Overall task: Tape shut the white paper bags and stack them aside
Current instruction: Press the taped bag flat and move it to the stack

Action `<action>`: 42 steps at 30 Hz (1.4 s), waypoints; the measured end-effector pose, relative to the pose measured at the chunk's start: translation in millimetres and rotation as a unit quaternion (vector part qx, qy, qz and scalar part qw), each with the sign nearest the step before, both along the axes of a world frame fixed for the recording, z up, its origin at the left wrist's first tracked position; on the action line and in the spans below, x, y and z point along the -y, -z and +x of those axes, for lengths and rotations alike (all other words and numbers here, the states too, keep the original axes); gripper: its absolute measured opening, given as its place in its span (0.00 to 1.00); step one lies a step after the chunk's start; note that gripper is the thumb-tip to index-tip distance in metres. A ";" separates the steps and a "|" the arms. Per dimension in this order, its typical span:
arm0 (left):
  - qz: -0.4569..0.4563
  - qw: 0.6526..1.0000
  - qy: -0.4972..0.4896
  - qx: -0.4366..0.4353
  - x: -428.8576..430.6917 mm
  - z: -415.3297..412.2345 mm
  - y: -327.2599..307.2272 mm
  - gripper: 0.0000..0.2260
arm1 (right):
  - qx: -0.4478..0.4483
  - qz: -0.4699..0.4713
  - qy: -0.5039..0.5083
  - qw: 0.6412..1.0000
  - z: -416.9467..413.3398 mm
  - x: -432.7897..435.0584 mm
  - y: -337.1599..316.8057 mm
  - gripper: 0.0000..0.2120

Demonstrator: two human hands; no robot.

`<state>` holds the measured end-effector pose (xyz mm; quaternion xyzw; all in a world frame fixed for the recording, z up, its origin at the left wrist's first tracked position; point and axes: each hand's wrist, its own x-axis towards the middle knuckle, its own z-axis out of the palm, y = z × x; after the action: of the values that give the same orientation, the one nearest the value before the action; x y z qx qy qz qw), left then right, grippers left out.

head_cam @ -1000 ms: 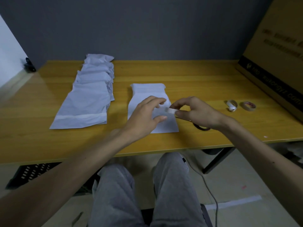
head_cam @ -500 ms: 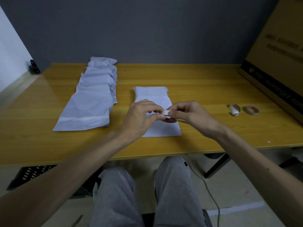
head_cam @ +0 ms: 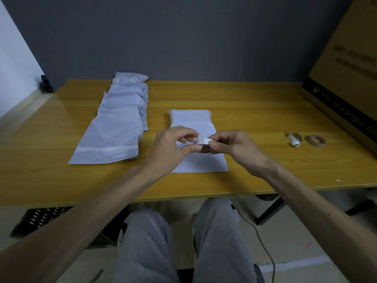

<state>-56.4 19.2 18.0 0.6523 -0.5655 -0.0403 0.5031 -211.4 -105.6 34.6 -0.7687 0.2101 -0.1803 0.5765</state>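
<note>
A white paper bag (head_cam: 191, 121) lies flat on the wooden table (head_cam: 255, 111) in front of me. Above its middle my right hand (head_cam: 230, 145) holds a small roll of white tape (head_cam: 202, 142). My left hand (head_cam: 173, 148) pinches the free end of the tape at the roll's left side. Both hands hover just over the bag and hide its centre. A row of several overlapping white bags (head_cam: 116, 127) lies to the left, the nearest one with a strip of tape across its near end.
Two more tape rolls (head_cam: 294, 138) (head_cam: 314, 139) sit on the table at the right. A large cardboard box (head_cam: 346, 78) leans at the far right. My grey-trousered legs and a cable show below the table's near edge.
My hands have come closer together and lifted slightly over the bag. The tape roll now shows between my fingers, with the left fingers picking at its end.
</note>
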 end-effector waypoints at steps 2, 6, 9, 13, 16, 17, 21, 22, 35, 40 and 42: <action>0.009 1.000 0.007 0.001 0.7 0.9 0.5 0.17 | 0.009 -0.001 0.009 1.000 1.1 -1.0 0.4 0.06; 0.026 0.999 0.003 0.023 1.4 -3.8 -0.5 0.13 | 0.014 -0.040 0.029 0.999 1.5 -2.8 -3.5 0.04; 0.029 0.998 0.002 0.046 2.8 -4.2 0.4 0.10 | 0.011 -0.058 0.024 0.998 0.7 -5.7 -3.7 0.06; 0.058 0.997 0.004 0.054 3.9 -6.7 0.5 0.09 | 0.007 -0.087 0.018 0.996 1.6 -8.5 -3.5 0.07; 0.077 0.994 -0.003 0.082 2.0 -6.7 0.9 0.09 | 0.012 -0.110 0.022 0.994 5.0 -10.2 -0.8 0.07; 0.083 0.992 -0.009 0.098 1.6 -6.8 1.1 0.09 | 0.012 -0.116 0.026 0.993 5.7 -10.5 0.6 0.07; 0.102 0.976 -0.056 0.186 1.5 -10.7 4.0 0.08 | 0.010 -0.136 0.039 0.990 9.2 -10.0 5.8 0.06; 0.101 0.973 -0.060 0.198 1.9 -10.8 5.0 0.08 | 0.011 -0.145 0.041 0.989 10.4 -10.2 6.6 0.06; 0.047 0.997 -0.009 0.057 -2.0 -1.5 13.1 0.08 | -0.016 -0.064 0.001 0.998 9.7 -1.1 10.8 0.03; 0.035 0.998 -0.018 0.042 -4.3 3.9 14.6 0.08 | 0.011 0.007 -0.019 1.000 9.0 4.7 15.4 0.03; 0.021 0.998 -0.013 0.059 -5.9 5.7 12.2 0.08 | 0.023 0.057 -0.025 0.998 9.9 3.5 13.6 0.04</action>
<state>-50.7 25.2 5.8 0.6714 -0.5847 -0.0074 0.4552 -201.5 -109.1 21.0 -0.7353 0.1878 -0.1715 0.6283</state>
